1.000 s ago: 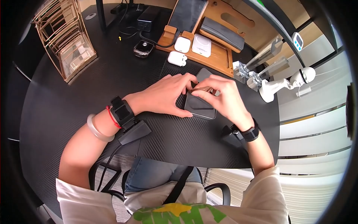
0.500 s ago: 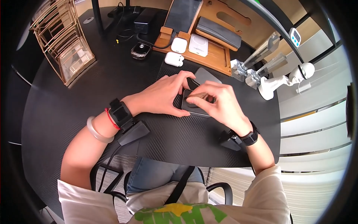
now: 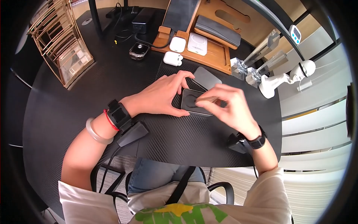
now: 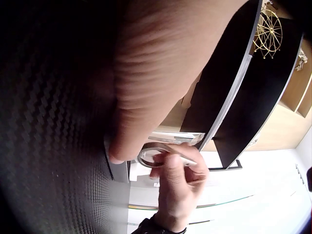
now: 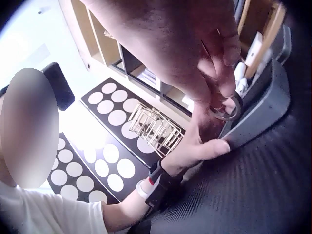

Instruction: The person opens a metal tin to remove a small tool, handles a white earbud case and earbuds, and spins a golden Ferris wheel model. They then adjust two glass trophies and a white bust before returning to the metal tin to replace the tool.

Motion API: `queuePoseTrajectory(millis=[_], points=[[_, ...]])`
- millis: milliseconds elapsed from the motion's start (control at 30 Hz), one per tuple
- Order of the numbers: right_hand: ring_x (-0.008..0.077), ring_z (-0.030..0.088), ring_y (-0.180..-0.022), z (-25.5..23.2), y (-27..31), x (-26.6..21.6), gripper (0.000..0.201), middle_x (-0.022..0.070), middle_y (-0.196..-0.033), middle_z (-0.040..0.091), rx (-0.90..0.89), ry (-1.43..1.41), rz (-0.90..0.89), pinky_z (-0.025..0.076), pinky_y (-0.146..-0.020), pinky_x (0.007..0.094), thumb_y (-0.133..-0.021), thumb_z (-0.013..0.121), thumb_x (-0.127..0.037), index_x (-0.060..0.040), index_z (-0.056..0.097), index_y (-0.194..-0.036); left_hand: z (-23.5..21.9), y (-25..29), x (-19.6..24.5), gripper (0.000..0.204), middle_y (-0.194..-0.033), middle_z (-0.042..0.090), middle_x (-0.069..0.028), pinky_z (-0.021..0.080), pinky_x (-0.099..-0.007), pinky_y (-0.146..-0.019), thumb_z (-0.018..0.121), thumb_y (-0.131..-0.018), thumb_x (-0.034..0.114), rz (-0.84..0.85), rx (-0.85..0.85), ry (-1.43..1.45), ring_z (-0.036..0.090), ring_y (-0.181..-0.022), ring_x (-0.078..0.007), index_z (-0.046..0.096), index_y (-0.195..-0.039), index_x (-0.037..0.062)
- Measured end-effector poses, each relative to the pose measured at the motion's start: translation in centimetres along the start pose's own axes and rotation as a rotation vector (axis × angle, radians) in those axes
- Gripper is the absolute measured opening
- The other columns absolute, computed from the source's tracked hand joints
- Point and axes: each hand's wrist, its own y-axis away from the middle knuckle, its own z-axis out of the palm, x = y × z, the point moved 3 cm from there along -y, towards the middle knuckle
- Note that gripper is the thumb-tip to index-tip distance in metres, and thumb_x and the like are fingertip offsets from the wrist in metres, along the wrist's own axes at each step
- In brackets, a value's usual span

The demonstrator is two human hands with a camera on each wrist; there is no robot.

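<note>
Your thin looped band (image 4: 158, 146) is tilted above your open, dark-lined rectangular case (image 3: 189, 98); the grey lid (image 3: 207, 78) lies beside it

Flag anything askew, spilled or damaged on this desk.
Nothing looks spilled or damaged. The lid lies off the box, but the right hand holds a band over it, so that seems normal.

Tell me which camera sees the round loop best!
The left wrist view, because the loop shows its hole there, pinched by the right hand. The right wrist view shows part of it, with the hand hiding the rest; the head view shows just a blurry sliver.
</note>
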Motion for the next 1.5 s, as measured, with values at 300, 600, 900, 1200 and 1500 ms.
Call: queuePoseTrajectory(millis=[300, 600, 900, 1200, 1500], points=[[0.0107, 0.063, -0.064, -1.3, 2.0, 0.9, 0.013, 0.0064, -0.079, 0.066, 0.149, 0.056, 0.041, 0.051, -0.058, 0.0249, -0.084, 0.076, -0.010, -0.0029, 0.074, -0.095, 0.0, 0.0, 0.0, 0.093, -0.105, 0.056, -0.0075, 0.044, -0.0354, -0.089, 0.088, -0.067, 0.034, -0.044, -0.035, -0.012, 0.057, -0.088, -0.0199, 0.034, -0.137, 0.0059], [0.0111, 0.060, -0.057, 0.4, 0.9, 2.9, 0.016, 0.0068, -0.078, 0.064, 0.170, 0.057, 0.058, 0.049, -0.055, 0.0257, -0.085, 0.076, -0.015, -0.0037, 0.075, -0.095, 0.0, 0.0, 0.0, 0.088, -0.104, 0.056, -0.0068, 0.044, -0.0355, -0.088, 0.087, -0.067, 0.032, -0.056, -0.028, 0.001, 0.056, -0.088, -0.0199, 0.037, -0.135, 0.0067], [0.0082, 0.066, -0.070, 1.1, 0.2, 4.9, 0.022, 0.0097, -0.089, 0.069, 0.063, -0.214, 0.327, 0.051, -0.060, 0.0248, -0.091, 0.069, -0.014, -0.0052, 0.067, -0.112, -0.1, 0.0, 0.2, 0.088, -0.104, 0.057, -0.0072, 0.044, -0.0355, -0.088, 0.088, -0.066, 0.032, -0.050, -0.020, -0.001, 0.056, -0.087, -0.0197, 0.038, -0.134, 0.0063], [0.0040, 0.047, -0.057, 1.4, 0.6, 3.3, 0.016, -0.0012, -0.070, 0.059, 0.120, -0.142, 0.165, 0.040, -0.052, 0.0222, -0.091, 0.067, -0.006, -0.0043, 0.069, -0.107, 0.0, -0.1, 0.1, 0.087, -0.102, 0.059, -0.0046, 0.043, -0.0361, -0.088, 0.088, -0.066, 0.032, -0.054, -0.022, -0.005, 0.057, -0.086, -0.0192, 0.039, -0.134, 0.0069], [0.0055, 0.042, -0.051, 0.8, 0.8, 3.5, 0.026, -0.0019, -0.070, 0.064, -0.001, -0.087, 0.219, 0.037, -0.049, 0.0239, -0.080, 0.080, -0.017, -0.0108, 0.074, -0.104, -0.1, 0.0, 0.1, 0.083, -0.101, 0.058, -0.0086, 0.042, -0.0375, -0.088, 0.085, -0.068, 0.035, -0.058, -0.022, 0.002, 0.061, -0.088, -0.0223, 0.039, -0.131, 0.0054]])
